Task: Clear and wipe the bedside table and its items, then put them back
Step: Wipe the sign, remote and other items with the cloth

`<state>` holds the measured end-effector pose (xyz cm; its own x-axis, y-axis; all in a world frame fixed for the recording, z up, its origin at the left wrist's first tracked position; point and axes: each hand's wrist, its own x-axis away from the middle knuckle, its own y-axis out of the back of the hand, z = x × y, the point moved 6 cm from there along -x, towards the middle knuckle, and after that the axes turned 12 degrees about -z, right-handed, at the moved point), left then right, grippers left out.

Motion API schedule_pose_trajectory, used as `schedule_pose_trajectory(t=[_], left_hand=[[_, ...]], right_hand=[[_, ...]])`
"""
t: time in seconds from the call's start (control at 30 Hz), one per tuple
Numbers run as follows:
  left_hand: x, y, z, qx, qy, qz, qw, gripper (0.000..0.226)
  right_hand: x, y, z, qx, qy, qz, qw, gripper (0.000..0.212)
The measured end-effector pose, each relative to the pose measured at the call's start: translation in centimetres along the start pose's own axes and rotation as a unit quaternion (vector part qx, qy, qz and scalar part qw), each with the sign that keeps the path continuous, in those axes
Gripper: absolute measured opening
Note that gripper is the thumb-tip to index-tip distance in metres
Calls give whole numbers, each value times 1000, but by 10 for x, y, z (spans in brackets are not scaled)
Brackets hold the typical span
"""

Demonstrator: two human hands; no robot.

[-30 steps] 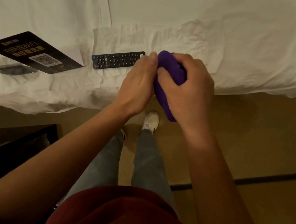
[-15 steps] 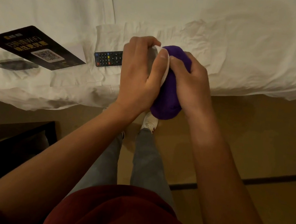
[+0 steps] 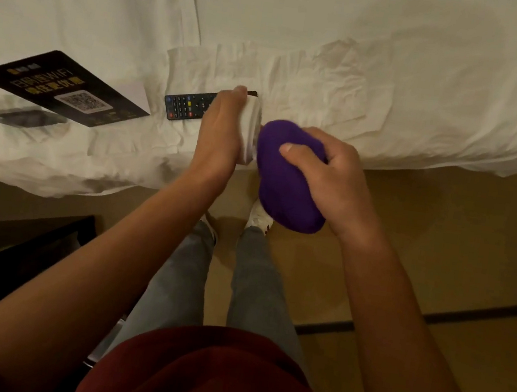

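My left hand (image 3: 221, 131) grips a small white object (image 3: 248, 130) over the edge of the bed; its shape is mostly hidden by my fingers. My right hand (image 3: 332, 176) is closed on a bunched purple cloth (image 3: 285, 179), which presses against the white object's right side. A black remote control (image 3: 186, 105) lies on the white sheet just left of my left hand, partly hidden by it. Farther left lie a black WiFi card with a QR code (image 3: 64, 88) and a dark flat item (image 3: 26, 117).
The white bed (image 3: 336, 41) fills the upper view, its edge running across the middle. A dark bedside table (image 3: 14, 246) stands at the lower left. My legs and a white shoe (image 3: 259, 217) stand on the tan floor (image 3: 442, 236).
My left hand took hold of the white object and now holds it more upright. The purple cloth has slid to the object's right side and hangs lower.
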<state>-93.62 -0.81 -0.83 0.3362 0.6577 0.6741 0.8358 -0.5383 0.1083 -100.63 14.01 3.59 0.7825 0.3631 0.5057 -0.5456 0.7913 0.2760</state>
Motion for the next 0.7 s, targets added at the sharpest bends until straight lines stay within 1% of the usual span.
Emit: schedule_pose_trajectory(t=[0.03,0.1,0.13,0.2,0.33,0.4,0.47,0.53,0.6,0.7], left_hand=[[1,-1,3,-9,9,15,1000,17],[6,-5,7,-23,19,38,999,25],[9,-8,9,-22,25,42,999,29],[17,-14,8,-16,25,34,999,34],[23,-26,-6,28,23,7,999,52],[18,-26,-11,34,25,-16,999,46],[12,-24,-10,43,38,-29,998,34],[8,-19,-7,50,36,-29,998,25],[2,-13,-2,52,34,-36,997,25],[-5,-5,5,88,77,-64,991,30]], right_hand=[[-4,6,-1,-7,-11,-39,999,11],[-14,16,-1,-16,-22,-103,994,9],[-19,19,0,-12,-22,-122,992,7],[-29,19,3,4,-14,-135,991,7],[-33,-1,12,57,30,-109,992,20],[-30,-9,12,76,43,-102,991,24],[-24,-13,10,69,32,-91,993,26],[-17,-14,5,48,15,-65,997,23],[-8,-15,-1,26,3,-21,999,21],[3,-16,-10,14,-7,34,999,20]])
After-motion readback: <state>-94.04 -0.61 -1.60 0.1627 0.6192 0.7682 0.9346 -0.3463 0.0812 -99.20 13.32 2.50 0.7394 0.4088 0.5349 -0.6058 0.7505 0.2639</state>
